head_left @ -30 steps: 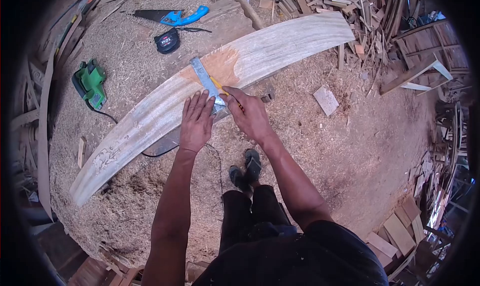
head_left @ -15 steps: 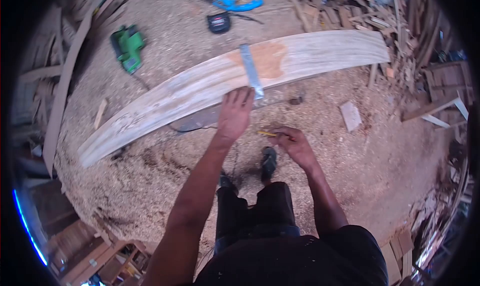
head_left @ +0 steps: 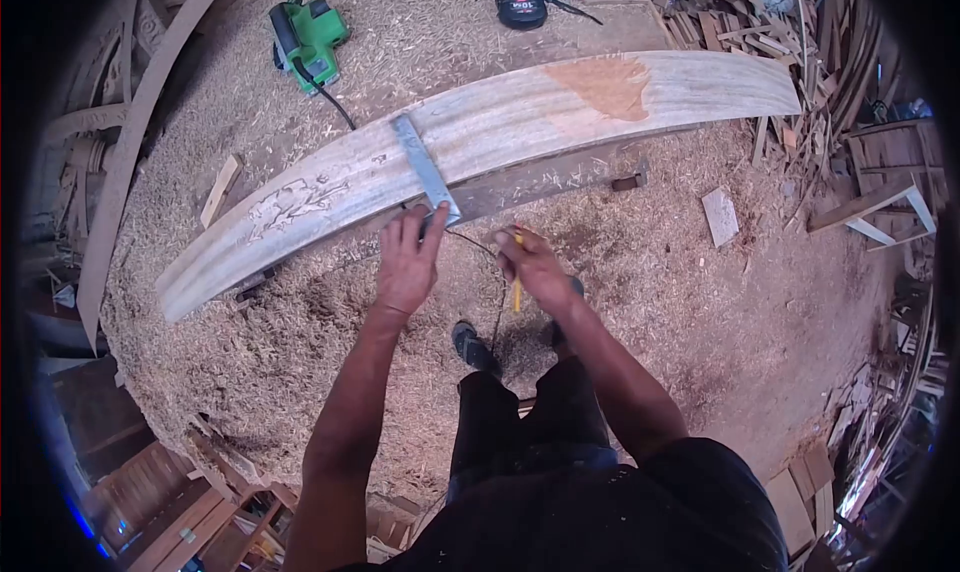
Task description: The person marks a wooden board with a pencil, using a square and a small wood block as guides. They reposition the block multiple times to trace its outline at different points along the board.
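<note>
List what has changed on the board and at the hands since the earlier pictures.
The metal square has moved left along the board, away from the orange-brown patch, with the left hand still at its near end. The right hand has drawn back from the board, still holding the yellow pencil. Nothing was visibly taken up or let go. The board, green power tool and tape measure look unmoved.

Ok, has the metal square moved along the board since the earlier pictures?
Yes, leftward. The metal square earlier lay across the orange patch on the board; now it sits well left of that patch.
</note>
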`<move>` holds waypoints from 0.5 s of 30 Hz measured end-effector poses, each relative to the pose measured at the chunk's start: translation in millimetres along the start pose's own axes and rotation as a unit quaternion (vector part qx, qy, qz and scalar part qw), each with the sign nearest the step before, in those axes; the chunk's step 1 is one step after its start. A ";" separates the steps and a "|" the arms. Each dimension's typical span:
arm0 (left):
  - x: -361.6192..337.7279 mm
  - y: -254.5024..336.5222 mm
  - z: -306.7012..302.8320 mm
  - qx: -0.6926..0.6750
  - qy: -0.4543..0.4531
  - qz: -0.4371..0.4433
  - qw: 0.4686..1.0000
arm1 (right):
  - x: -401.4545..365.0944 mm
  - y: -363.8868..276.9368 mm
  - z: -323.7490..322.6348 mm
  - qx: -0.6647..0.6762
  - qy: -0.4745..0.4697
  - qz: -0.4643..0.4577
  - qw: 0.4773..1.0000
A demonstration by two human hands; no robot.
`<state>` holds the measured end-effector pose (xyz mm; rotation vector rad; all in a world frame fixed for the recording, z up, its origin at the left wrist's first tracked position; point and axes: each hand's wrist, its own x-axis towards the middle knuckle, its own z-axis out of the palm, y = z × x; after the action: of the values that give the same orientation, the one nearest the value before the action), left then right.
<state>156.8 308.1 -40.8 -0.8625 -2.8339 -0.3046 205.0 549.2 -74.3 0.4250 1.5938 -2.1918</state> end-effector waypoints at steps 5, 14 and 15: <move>-11.7 -46.5 -5.8 0.007 -0.001 0.008 1.000 | 41.7 3.7 95.7 0.112 0.059 -0.018 0.992; 13.6 -68.4 1.7 -0.038 0.067 0.074 0.994 | 63.6 -1.6 129.4 0.253 0.153 -0.058 0.954; 15.9 -71.6 4.7 -0.050 0.046 0.081 0.994 | 67.5 -2.1 128.4 0.256 0.155 -0.062 0.952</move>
<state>102.9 259.5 -52.4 -1.0624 -2.6636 -0.4555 143.2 418.2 -64.7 0.8769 1.1891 -2.7436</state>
